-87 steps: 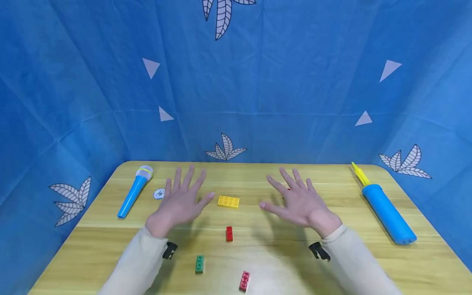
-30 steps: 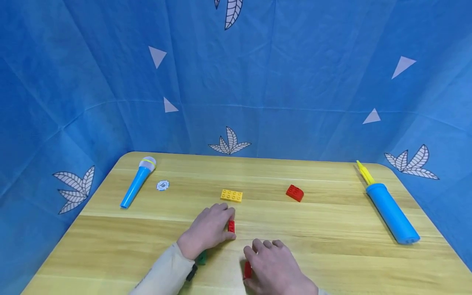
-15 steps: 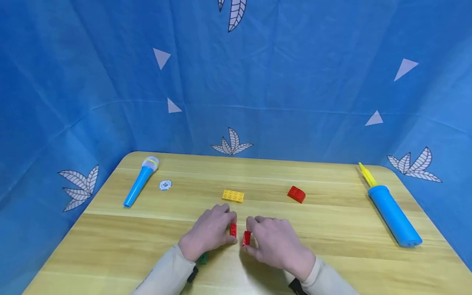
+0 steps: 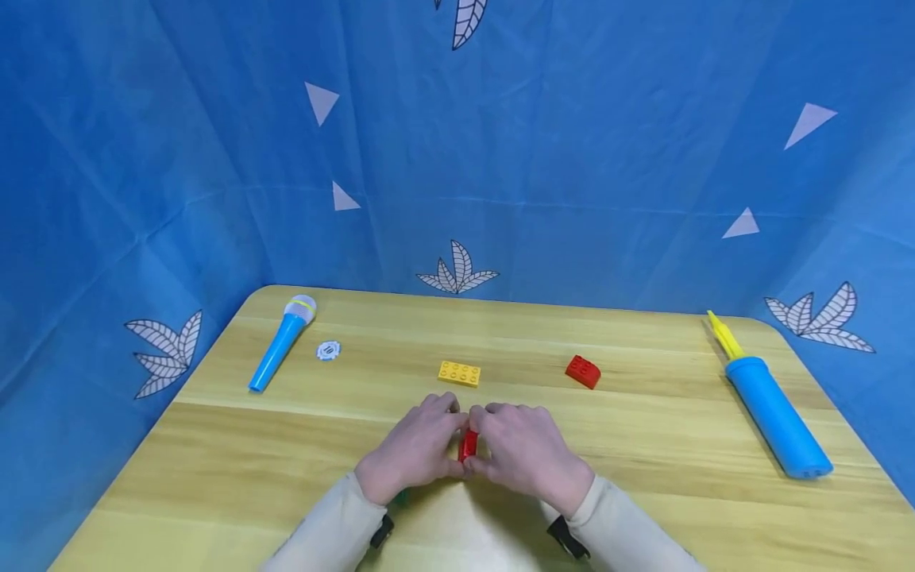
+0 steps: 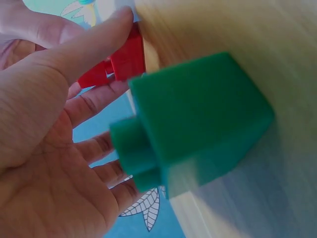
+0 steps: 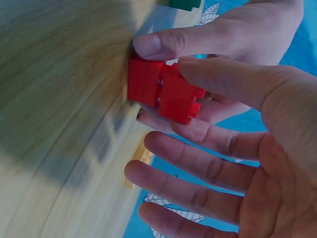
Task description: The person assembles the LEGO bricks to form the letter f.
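Note:
Near the middle of the table, my left hand (image 4: 415, 445) pinches a small red toy brick (image 6: 144, 82) between thumb and fingers, down at the tabletop. My right hand (image 4: 525, 449) holds a second red brick (image 6: 178, 94) by thumb and index finger, its other fingers extended. This second brick sits over the first, studs upward, with a thin gap showing between them in the right wrist view. Both hands cover most of the bricks in the head view. A green brick (image 5: 198, 109) stands on the table beside my left wrist, nearly hidden from the head view.
Beyond the hands lie a yellow brick (image 4: 460, 373) and a red brick with a rounded end (image 4: 583, 371). A toy microphone (image 4: 282, 345) and a round "10" chip (image 4: 329, 350) are at left. A blue hand pump (image 4: 775, 413) lies at right. Blue cloth (image 4: 572, 159) hangs behind.
Both hands, first spread in the air, came down to a red brick each. My right hand then carried its brick forward and left onto the one in my left hand.

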{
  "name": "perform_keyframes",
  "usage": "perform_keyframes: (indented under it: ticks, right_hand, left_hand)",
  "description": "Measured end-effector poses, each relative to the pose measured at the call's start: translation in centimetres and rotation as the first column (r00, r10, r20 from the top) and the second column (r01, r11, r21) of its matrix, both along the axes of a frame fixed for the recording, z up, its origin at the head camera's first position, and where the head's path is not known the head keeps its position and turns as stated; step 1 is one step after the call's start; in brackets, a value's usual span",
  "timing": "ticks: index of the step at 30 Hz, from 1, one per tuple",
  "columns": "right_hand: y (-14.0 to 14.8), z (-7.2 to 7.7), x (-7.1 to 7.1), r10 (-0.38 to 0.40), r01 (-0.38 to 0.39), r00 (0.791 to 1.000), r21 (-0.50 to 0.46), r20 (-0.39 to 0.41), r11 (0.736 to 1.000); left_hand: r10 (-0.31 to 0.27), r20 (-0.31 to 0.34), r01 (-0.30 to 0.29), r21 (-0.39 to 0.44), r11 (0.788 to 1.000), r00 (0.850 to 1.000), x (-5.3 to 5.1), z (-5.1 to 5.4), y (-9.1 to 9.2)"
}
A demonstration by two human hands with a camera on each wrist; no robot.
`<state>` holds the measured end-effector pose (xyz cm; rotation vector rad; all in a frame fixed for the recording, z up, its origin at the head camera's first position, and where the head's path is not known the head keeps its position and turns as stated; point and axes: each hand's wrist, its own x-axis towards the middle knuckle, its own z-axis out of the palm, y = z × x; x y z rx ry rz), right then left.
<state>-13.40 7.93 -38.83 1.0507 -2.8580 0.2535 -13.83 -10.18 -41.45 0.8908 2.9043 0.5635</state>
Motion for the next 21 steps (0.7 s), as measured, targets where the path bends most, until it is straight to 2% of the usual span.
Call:
perform_keyframes:
  ticks: [13,18,21]
  right_hand:
    - [-0.4,0.3,-0.1,0.030,-0.031,0.999,0.055,0.022,0.998]
    - [-1.0,0.6,-0.1,0.036,-0.038,0.999,0.081,0.026,0.996]
    - [-1.5,0.7,-0.2,0.034,-0.035,0.999,0.079,0.011,0.996]
  left_hand:
    - [0.005,0.019,-0.005,-0.034,0.999,1.000,0.0,0.0,0.1]
    - [-0.013,0.041,0.012,0.013,1.000,0.999,-0.1,0.0,-0.2]
    - [-0.019,0.032,0.018,0.043,0.999,0.999,-0.3,0.1,-0.3]
